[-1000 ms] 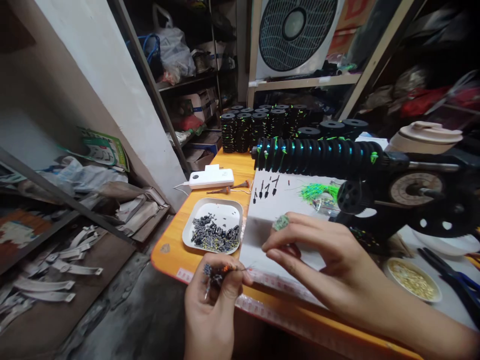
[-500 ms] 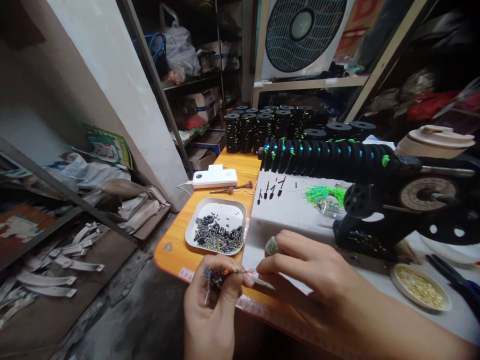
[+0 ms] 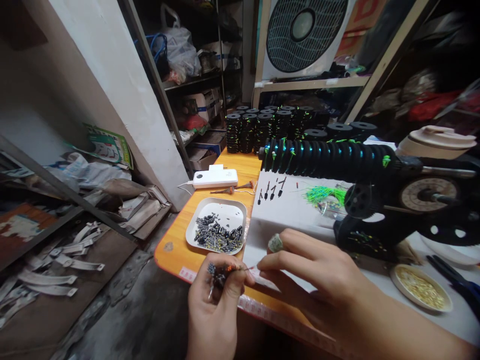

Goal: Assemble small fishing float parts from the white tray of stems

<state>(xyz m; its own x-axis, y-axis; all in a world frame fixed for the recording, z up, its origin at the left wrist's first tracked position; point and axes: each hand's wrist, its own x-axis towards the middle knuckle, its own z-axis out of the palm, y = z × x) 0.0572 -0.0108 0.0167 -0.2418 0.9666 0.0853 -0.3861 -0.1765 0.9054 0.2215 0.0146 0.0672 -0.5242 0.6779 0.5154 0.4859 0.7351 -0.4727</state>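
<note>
Low in the middle of the head view, my left hand (image 3: 214, 312) is closed around a bundle of thin dark wires with small orange and grey beads (image 3: 229, 268). Its thumb and forefinger pinch the bundle, and one thin reddish end sticks out to the right. Close to that end, my right hand (image 3: 315, 267) has its thumb and forefinger together; whatever they grip is too small to make out. A grey-green wrap (image 3: 275, 243) covers one finger of this hand. Just beyond my left hand lies a white tray (image 3: 198, 212) of small black, grey and yellow pieces.
A black winding machine (image 3: 427, 192) with a line-wound roller (image 3: 322, 156) fills the right side. Green line (image 3: 326, 194) and several small black parts (image 3: 272, 192) lie on white paper. Black spools (image 3: 247, 132), a white power bank (image 3: 215, 178) and a dish of gold pieces (image 3: 420, 289) stand around.
Both hands have shifted slightly to the right. The fingertips of my right hand stay close to the bundle's thin end, and my left hand keeps its hold.
</note>
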